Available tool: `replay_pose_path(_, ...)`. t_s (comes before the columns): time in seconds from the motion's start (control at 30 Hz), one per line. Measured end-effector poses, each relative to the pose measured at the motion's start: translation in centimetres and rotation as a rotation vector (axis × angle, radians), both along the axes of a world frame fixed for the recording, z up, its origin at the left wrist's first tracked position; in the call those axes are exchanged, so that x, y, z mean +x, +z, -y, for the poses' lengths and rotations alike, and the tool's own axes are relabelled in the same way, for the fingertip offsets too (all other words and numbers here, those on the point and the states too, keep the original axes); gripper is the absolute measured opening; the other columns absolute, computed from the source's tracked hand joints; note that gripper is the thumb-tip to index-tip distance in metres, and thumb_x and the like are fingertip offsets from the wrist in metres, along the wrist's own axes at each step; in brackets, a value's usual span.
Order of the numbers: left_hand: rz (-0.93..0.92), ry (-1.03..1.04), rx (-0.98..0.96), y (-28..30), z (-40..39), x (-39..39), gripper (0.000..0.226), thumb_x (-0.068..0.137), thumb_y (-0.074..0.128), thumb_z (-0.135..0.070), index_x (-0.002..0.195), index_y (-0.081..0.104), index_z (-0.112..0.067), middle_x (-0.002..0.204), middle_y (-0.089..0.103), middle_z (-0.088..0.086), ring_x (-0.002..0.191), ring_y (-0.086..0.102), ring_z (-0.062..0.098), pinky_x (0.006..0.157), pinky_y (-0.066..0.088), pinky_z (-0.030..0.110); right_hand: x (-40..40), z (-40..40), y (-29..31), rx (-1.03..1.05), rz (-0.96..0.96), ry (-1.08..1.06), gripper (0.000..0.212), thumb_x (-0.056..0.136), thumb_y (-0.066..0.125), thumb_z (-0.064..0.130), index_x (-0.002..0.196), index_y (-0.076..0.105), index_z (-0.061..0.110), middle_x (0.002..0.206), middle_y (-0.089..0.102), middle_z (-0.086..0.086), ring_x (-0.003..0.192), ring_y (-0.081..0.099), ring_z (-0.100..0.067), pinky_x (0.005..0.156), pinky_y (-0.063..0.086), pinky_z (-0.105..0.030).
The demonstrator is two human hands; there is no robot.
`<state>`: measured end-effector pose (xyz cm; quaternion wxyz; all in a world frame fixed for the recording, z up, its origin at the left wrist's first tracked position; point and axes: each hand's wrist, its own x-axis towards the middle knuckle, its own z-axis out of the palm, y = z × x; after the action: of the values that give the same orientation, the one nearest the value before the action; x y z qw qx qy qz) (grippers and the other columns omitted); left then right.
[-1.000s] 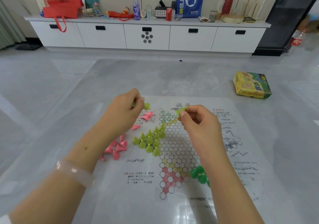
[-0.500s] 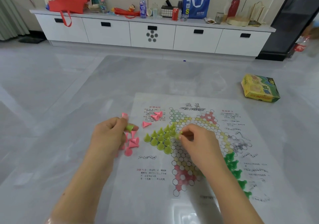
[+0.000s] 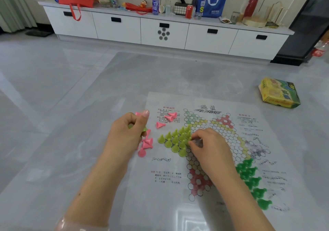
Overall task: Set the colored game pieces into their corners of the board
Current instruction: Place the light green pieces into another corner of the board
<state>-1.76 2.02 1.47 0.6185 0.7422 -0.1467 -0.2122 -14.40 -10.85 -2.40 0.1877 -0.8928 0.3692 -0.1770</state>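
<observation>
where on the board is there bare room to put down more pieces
Free: the centre hexagons between the right hand and the dark green pieces, and the red corner near the wrist. Crowded: the yellow-green pieces fill the left corner, with pink pieces heaped beside the left hand.
</observation>
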Motion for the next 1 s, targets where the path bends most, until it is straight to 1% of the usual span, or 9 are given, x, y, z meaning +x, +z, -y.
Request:
replay_pose_path(0.1,0.013,-0.014,-0.004,0.1,0.1,-0.3,0.034,0.088,0.055,-0.032,0.079,0.053,0.001,0.057,0.045,0.006,0.028,0.041,-0.001,0.029,0.028,0.010,0.0,0.0,-0.1,-0.002,0.003,0.000,0.010,0.085,0.060,0.027,0.091,0.064,0.020,0.090,0.051,0.010,0.089,0.049,-0.012,0.068,0.040,-0.025)
replay_pose_path(0.2,0.030,-0.067,0.028,0.1,0.1,-0.4,0.028,0.087,0.057,-0.029,0.079,0.048,-0.003,0.066,0.040,0.014,0.026,0.040,0.001,0.028,0.026,0.010,0.0,0.0,-0.2,-0.002,0.000,0.001,0.011,0.085,0.060,0.028,0.092,0.064,0.020,0.092,0.052,0.009,0.091,0.049,-0.013,0.069,0.041,-0.025)
replay_pose_path(0.4,0.005,-0.120,0.026,-0.4,0.4,-0.5,0.029,0.082,0.066,-0.020,0.073,0.040,-0.008,0.031,0.041,-0.009,0.026,0.039,0.001,0.028,0.024,0.009,0.0,0.1,-0.2,-0.011,0.002,0.013,0.014,0.086,0.059,0.026,0.096,0.064,0.018,0.097,0.055,0.006,0.094,0.049,-0.013,0.072,0.042,-0.024)
replay_pose_path(0.57,0.012,-0.122,0.025,-0.8,0.4,-0.4,0.030,0.081,0.068,-0.014,0.070,0.040,-0.012,0.050,0.040,-0.001,0.026,0.036,0.000,0.029,0.026,0.010,0.0,0.0,-0.2,-0.016,-0.007,0.011,0.013,0.085,0.059,0.026,0.095,0.064,0.019,0.096,0.054,0.006,0.092,0.049,-0.013,0.070,0.041,-0.024)
replay_pose_path(0.7,0.008,-0.148,0.022,-1.0,0.3,-0.3,0.028,0.081,0.068,-0.013,0.071,0.041,-0.011,0.054,0.040,0.000,0.028,0.037,-0.001,0.030,0.027,0.010,0.0,0.0,-0.2,-0.013,-0.008,0.009,0.013,0.085,0.059,0.026,0.095,0.064,0.019,0.097,0.055,0.006,0.092,0.049,-0.013,0.070,0.042,-0.024)
replay_pose_path(0.83,-0.001,-0.163,0.042,-1.1,0.2,-0.2,0.027,0.080,0.068,-0.011,0.071,0.043,-0.014,0.061,0.049,0.006,0.044,0.047,0.010,0.034,0.033,0.012,0.0,0.0,-0.1,-0.012,-0.011,0.010,0.014,0.086,0.059,0.026,0.096,0.064,0.018,0.099,0.055,0.005,0.093,0.049,-0.014,0.070,0.041,-0.024)
replay_pose_path(0.9,0.014,-0.178,0.073,-1.3,0.2,-0.2,0.026,0.080,0.068,-0.010,0.071,0.044,-0.015,0.076,0.060,0.017,0.049,0.050,0.015,0.040,0.037,0.016,0.0,-0.1,-0.1,-0.013,-0.012,0.012,0.014,0.086,0.059,0.025,0.096,0.065,0.018,0.099,0.056,0.005,0.093,0.049,-0.014,0.070,0.040,-0.023)
replay_pose_path(0.93,0.024,-0.186,0.086,-1.6,0.2,0.0,0.025,0.080,0.068,-0.010,0.072,0.045,-0.015,0.097,0.064,0.022,0.053,0.053,0.017,0.044,0.039,0.020,0.0,0.0,-0.1,-0.013,-0.008,0.016,0.014,0.085,0.059,0.024,0.096,0.065,0.017,0.099,0.056,0.005,0.094,0.049,-0.014,0.070,0.039,-0.023)
replay_pose_path(1.0,0.041,-0.195,0.106,-1.9,0.1,0.0,0.024,0.079,0.069,-0.011,0.071,0.048,-0.021,0.133,0.049,0.024,0.077,0.065,0.024,0.054,0.043,0.027,-0.1,0.0,0.0,-0.002,0.005,0.025,0.015,0.085,0.060,0.023,0.098,0.065,0.017,0.100,0.057,0.005,0.094,0.050,-0.013,0.073,0.038,-0.021)
